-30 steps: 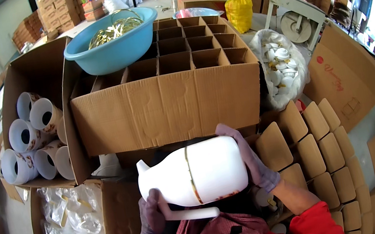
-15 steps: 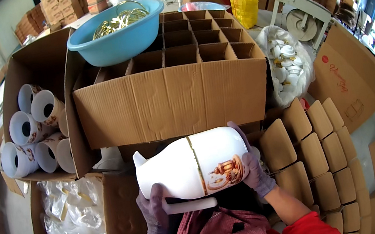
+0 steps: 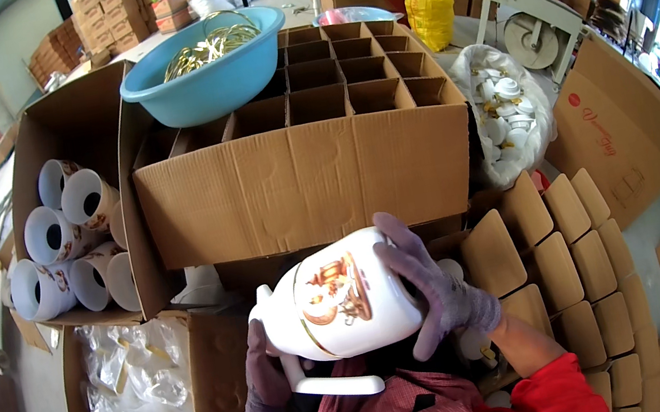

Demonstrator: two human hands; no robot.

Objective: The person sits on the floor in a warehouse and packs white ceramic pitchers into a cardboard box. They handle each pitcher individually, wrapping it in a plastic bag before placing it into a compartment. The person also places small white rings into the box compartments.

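A white vacuum jug [image 3: 346, 296] with a gold band and a brown lantern print lies on its side in front of my body. Its narrow spout end points left, and its white handle [image 3: 337, 384] hangs toward me. My left hand [image 3: 264, 372], in a grey-purple glove, is closed around the spout end near the handle. My gloved right hand [image 3: 442, 288] cups the wide base end, fingers spread along its edge and thumb below. The base's underside is hidden by that hand.
Ahead stands a divided carton [image 3: 304, 184] with a blue basin [image 3: 204, 69] of gold-coloured strips on it. Printed white cylinders [image 3: 86, 200] fill a left carton, above a box of clear plastic bags [image 3: 137, 390]. Cardboard dividers [image 3: 558, 272] and a bag of white lids [image 3: 508, 113] are at right.
The jug has rolled about its length, bringing the print toward the middle and the handle lower. My right hand has shifted its hold and spread its fingers at the base.
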